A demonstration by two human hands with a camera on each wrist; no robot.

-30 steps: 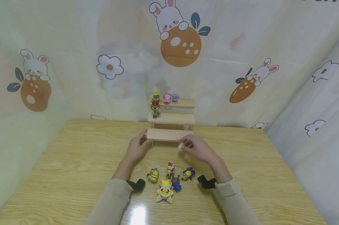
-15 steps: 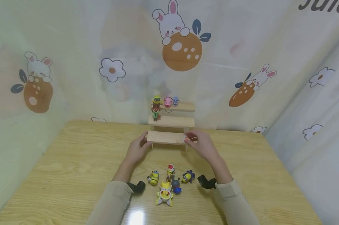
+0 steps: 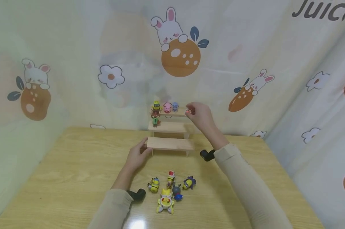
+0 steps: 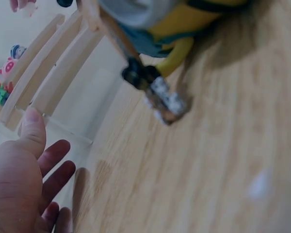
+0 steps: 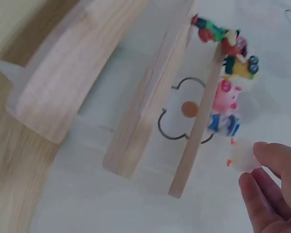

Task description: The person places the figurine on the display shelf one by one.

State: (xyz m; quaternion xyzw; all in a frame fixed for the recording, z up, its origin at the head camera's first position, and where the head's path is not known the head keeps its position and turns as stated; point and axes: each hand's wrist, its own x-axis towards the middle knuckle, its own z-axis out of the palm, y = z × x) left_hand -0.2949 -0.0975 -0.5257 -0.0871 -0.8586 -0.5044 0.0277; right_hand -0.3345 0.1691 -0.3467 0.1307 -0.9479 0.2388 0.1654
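Note:
My right hand (image 3: 201, 116) pinches a small white figurine (image 5: 243, 156) with orange bits between thumb and fingertips, close to the right end of the top shelf (image 3: 180, 114). Fingers partly cover the figurine. At the left end of the bottom shelf (image 3: 170, 143), my left hand (image 3: 137, 156) touches the wood with its thumb, its other fingers extended and spread beside the stand. A yellow minion figurine (image 3: 156, 105), a pink pig figurine (image 3: 167, 107) and a blue figurine (image 3: 175, 107) stand along the top shelf. On the middle shelf (image 3: 173, 127) stands a fox figurine (image 3: 155, 119) in green.
Several figurines lie on the wooden table (image 3: 224, 187) before the stand, among them a yellow one with white trim (image 3: 165, 202), a red-hatted one (image 3: 171, 178) and a purple-and-yellow one (image 3: 188, 183). Behind the stand hangs a printed curtain (image 3: 132, 105).
My right hand has risen from the front of the bottom shelf, past its right end, up to the top shelf with the white figurine. The left hand keeps its place at the bottom shelf.

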